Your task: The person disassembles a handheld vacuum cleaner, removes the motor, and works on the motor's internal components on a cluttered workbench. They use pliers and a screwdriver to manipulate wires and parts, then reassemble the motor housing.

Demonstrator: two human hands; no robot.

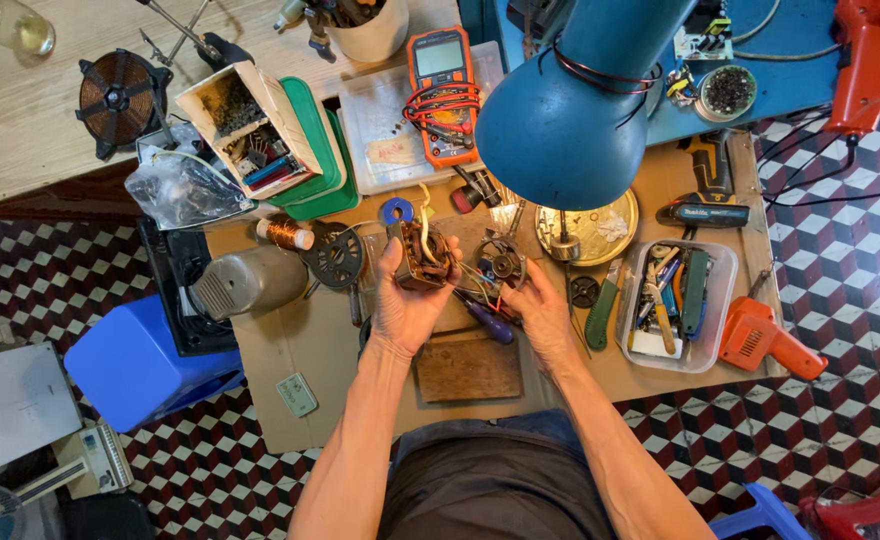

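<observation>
Head view: my left hand grips the rusty motor stator upright above the counter, windings facing me, while my right hand pinches its wire leads taut for inspection.

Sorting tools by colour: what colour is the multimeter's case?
Orange, with a dark face; the multimeter shows best in the head view, beyond the left hand.

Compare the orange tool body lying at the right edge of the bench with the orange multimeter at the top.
The orange tool body is pistol-shaped with a slotted side; the orange multimeter is a flat rectangle with a screen. The tool body lies bare at the cardboard's edge; the multimeter has red and black leads coiled on it. The tool body points diagonally; the multimeter lies nearly straight. Both are orange, and neither hand touches them.
</observation>
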